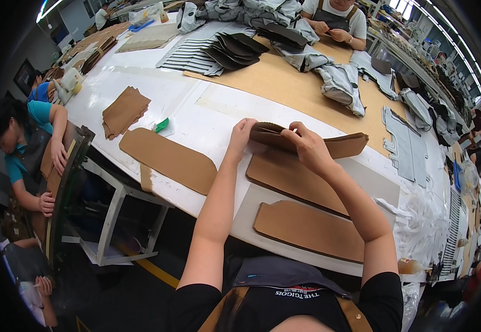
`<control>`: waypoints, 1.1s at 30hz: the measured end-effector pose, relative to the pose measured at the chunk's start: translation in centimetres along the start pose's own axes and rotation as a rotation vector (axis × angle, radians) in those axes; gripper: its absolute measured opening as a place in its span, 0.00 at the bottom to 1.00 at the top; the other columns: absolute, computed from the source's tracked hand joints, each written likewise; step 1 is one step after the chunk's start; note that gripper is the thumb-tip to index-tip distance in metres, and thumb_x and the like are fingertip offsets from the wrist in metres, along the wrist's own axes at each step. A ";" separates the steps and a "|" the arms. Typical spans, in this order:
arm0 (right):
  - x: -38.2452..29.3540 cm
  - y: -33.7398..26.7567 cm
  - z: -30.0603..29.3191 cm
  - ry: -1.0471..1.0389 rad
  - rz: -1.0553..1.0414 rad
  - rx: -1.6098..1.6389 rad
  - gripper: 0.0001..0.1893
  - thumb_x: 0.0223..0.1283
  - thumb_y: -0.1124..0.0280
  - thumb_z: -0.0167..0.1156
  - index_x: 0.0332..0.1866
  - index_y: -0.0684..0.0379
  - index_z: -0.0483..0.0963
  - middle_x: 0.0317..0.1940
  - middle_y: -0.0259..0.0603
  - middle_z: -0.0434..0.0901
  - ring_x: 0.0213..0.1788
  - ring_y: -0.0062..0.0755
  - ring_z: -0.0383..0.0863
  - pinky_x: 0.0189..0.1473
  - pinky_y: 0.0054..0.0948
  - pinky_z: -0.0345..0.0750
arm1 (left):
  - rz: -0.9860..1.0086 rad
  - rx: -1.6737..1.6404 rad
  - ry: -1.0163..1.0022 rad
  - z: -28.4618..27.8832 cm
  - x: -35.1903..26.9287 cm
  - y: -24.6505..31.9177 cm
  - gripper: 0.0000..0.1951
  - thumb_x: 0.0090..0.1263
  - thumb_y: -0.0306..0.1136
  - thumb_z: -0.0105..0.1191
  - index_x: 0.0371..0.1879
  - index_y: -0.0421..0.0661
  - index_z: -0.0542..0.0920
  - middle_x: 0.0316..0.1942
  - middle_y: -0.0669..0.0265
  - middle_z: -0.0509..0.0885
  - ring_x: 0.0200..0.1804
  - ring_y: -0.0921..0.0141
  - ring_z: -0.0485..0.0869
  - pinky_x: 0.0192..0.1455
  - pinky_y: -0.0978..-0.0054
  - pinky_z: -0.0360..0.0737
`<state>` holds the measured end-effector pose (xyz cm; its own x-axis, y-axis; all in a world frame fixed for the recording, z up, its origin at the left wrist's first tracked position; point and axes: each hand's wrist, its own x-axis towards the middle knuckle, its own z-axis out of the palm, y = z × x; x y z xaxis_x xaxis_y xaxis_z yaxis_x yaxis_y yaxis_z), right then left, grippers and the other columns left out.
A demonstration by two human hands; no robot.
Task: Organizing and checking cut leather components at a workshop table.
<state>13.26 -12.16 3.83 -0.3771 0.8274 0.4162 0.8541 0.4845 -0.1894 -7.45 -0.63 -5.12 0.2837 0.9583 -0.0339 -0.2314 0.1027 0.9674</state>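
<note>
My left hand (242,133) grips the left end of a raised stack of brown panels (271,135), whose layered edges face up. My right hand (306,145) is on the same stack further right, with thumb and forefinger bent at its upper edge. The stack's right end (348,145) extends beyond that hand. Just below lies a second stack of long brown panels (294,178), and nearer my body a third (311,230), both flat on a grey board (246,211). Left of my left forearm, a rounded brown panel (170,159) lies on the white table (182,124).
Smaller brown pieces (126,110) and a green-and-white object (161,125) lie left. Dark curved pieces (236,52) and grey-white sewn parts (340,83) lie across the table. White strips (418,224) and a glue bottle (410,266) are at right. Co-workers sit left and opposite.
</note>
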 end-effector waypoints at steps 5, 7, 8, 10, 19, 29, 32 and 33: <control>-0.2 0.5 0.8 0.076 0.011 0.048 0.25 0.55 0.87 0.55 0.59 0.58 0.73 0.52 0.46 0.75 0.44 0.49 0.82 0.46 0.42 0.78 | -0.010 -0.020 0.002 0.4 0.0 0.0 0.12 0.76 0.41 0.52 0.38 0.47 0.83 0.35 0.74 0.82 0.42 0.79 0.77 0.50 0.80 0.73; -0.1 0.4 0.7 0.057 0.028 0.046 0.24 0.55 0.87 0.55 0.59 0.59 0.73 0.53 0.46 0.76 0.45 0.50 0.82 0.47 0.43 0.78 | -0.010 -0.020 0.004 0.3 0.0 -0.1 0.12 0.77 0.41 0.52 0.37 0.47 0.83 0.35 0.74 0.82 0.41 0.79 0.77 0.50 0.80 0.73; -0.1 0.4 0.7 0.057 0.028 0.047 0.24 0.55 0.87 0.55 0.59 0.59 0.73 0.53 0.46 0.76 0.45 0.50 0.82 0.47 0.43 0.78 | -0.010 -0.021 0.005 0.3 0.0 -0.1 0.12 0.77 0.41 0.53 0.37 0.47 0.83 0.35 0.74 0.82 0.41 0.80 0.77 0.49 0.81 0.73; 0.0 0.3 0.7 0.054 0.035 0.053 0.24 0.55 0.87 0.55 0.58 0.59 0.73 0.52 0.46 0.76 0.45 0.49 0.82 0.47 0.42 0.78 | -0.005 -0.018 0.003 0.2 0.0 -0.1 0.12 0.77 0.41 0.53 0.38 0.47 0.83 0.35 0.74 0.82 0.41 0.80 0.77 0.49 0.81 0.73; 0.3 -0.1 0.5 0.064 0.017 0.068 0.18 0.60 0.86 0.55 0.55 0.62 0.73 0.50 0.46 0.76 0.45 0.50 0.82 0.46 0.41 0.78 | -0.007 -0.032 0.007 0.2 0.1 -0.2 0.11 0.77 0.41 0.53 0.38 0.47 0.83 0.35 0.74 0.82 0.41 0.80 0.77 0.49 0.80 0.73; 0.3 0.0 0.8 0.071 0.028 0.116 0.20 0.54 0.88 0.54 0.53 0.61 0.74 0.50 0.46 0.77 0.44 0.51 0.81 0.46 0.43 0.78 | -0.012 -0.053 -0.001 0.2 0.3 -0.4 0.11 0.77 0.40 0.53 0.37 0.47 0.83 0.35 0.74 0.83 0.41 0.80 0.77 0.49 0.81 0.73; 0.3 0.0 0.8 0.062 0.005 0.060 0.16 0.58 0.86 0.55 0.51 0.62 0.74 0.49 0.46 0.76 0.45 0.50 0.82 0.47 0.40 0.78 | -0.012 -0.059 -0.006 0.1 0.3 -0.5 0.12 0.77 0.41 0.53 0.37 0.47 0.83 0.35 0.73 0.83 0.41 0.80 0.78 0.49 0.81 0.74; 0.3 -0.1 0.9 0.061 0.004 0.059 0.17 0.57 0.86 0.55 0.52 0.61 0.74 0.50 0.47 0.76 0.45 0.50 0.82 0.47 0.41 0.78 | -0.011 -0.059 -0.005 0.0 0.4 -0.5 0.12 0.77 0.41 0.53 0.37 0.47 0.83 0.35 0.73 0.83 0.41 0.80 0.78 0.49 0.81 0.74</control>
<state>12.80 -11.70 3.20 -0.3494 0.8117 0.4681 0.8322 0.4984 -0.2429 -7.22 -0.31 -5.64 0.2917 0.9555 -0.0434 -0.2829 0.1295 0.9504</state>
